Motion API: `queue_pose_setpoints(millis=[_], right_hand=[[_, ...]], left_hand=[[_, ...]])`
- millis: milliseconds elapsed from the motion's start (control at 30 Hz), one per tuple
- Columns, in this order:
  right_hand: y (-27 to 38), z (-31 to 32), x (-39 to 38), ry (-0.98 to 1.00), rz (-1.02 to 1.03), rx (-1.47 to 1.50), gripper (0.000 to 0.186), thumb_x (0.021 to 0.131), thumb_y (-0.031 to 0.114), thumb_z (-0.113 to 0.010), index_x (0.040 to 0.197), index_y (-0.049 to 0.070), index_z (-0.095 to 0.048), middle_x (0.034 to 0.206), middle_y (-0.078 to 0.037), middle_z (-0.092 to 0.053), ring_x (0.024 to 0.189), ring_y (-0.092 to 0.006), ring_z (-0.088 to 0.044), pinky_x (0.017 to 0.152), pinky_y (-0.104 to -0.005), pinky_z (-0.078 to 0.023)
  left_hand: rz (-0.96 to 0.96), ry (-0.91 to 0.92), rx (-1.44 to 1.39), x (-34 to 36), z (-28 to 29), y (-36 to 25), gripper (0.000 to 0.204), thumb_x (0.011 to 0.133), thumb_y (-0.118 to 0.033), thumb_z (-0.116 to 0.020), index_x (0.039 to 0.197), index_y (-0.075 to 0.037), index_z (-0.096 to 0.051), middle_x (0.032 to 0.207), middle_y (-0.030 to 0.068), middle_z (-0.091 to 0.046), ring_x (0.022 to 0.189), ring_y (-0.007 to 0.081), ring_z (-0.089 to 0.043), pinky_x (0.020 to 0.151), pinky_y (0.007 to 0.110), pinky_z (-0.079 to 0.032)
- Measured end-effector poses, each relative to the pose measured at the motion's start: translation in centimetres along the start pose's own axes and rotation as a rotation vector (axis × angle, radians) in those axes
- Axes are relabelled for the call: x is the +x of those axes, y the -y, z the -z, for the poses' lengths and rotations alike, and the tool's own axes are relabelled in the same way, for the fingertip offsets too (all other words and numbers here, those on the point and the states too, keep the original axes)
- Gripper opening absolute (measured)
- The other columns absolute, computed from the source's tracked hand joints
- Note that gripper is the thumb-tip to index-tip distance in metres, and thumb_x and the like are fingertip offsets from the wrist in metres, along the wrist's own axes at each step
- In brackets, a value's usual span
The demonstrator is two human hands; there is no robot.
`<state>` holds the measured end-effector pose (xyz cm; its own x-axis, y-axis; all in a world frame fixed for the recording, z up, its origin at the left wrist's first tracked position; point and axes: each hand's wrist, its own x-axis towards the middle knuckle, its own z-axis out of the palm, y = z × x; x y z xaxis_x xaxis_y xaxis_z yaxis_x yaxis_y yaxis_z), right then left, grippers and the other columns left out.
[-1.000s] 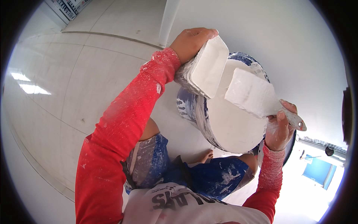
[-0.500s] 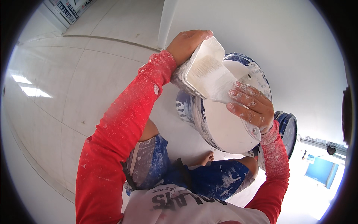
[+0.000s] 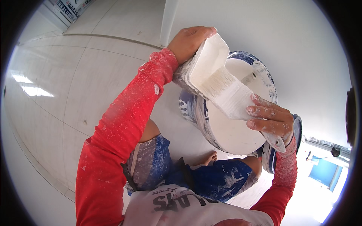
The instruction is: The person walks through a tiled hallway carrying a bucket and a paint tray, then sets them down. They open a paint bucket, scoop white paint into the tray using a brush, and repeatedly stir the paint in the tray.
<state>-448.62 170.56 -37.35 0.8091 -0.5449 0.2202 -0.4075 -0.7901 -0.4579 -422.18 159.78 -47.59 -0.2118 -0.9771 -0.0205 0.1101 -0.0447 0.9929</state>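
Note:
My left hand [image 3: 188,44] is closed on the upper edge of a white, paint-smeared tub [image 3: 214,51], which it holds tilted. A wide white paintbrush [image 3: 236,98] is in my right hand [image 3: 274,117], gripped by its handle, whose holed end sticks out beneath the fingers. The bristle tips rest at the lower lip of the tub, and white coating covers the brush. Beneath both stands a large blue-and-white bucket [image 3: 188,107], its rim streaked and white material inside. White smears cover the fingers of my right hand.
A second blue-rimmed container [image 3: 268,160] stands behind my right wrist. The white wall [image 3: 301,64] rises close to the bucket on the right. Pale floor tiles [image 3: 49,109] stretch to the left. My knees and one bare foot [image 3: 211,156] are near the bucket.
My right hand has drawn the paintbrush down and to the right, so its bristles now sit mostly outside the tub. The tub and my left hand have shifted only slightly upward.

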Motion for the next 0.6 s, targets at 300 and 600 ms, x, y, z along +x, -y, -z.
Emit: queue_pose_setpoints(millis=[300,600], right_hand=[[-0.3,0.7,-2.6,-0.078,-0.32,0.172,0.022,0.073,-0.002,-0.073,0.094,0.002,-0.069,0.097,-0.013,-0.07,0.093,-0.0277,-0.068,0.077,-0.0355,-0.055],[-8.7,-10.0,1.7,0.274,-0.833,0.394,0.017,0.08,0.007,-0.069,0.097,0.008,-0.07,0.089,-0.006,-0.069,0.081,-0.0147,-0.063,0.074,-0.028,-0.051]], left_hand=[[0.118,0.041,-0.128,0.1,0.3,0.0,0.043,0.087,-0.039,-0.057,0.111,-0.004,-0.065,0.102,0.0075,-0.067,0.091,0.0165,-0.061,0.082,0.028,-0.047],[-0.02,0.081,0.034,0.5,0.3,1.2,0.036,0.093,-0.035,-0.047,0.112,-0.009,-0.062,0.109,0.0116,-0.065,0.094,0.0228,-0.062,0.085,0.031,-0.047]])
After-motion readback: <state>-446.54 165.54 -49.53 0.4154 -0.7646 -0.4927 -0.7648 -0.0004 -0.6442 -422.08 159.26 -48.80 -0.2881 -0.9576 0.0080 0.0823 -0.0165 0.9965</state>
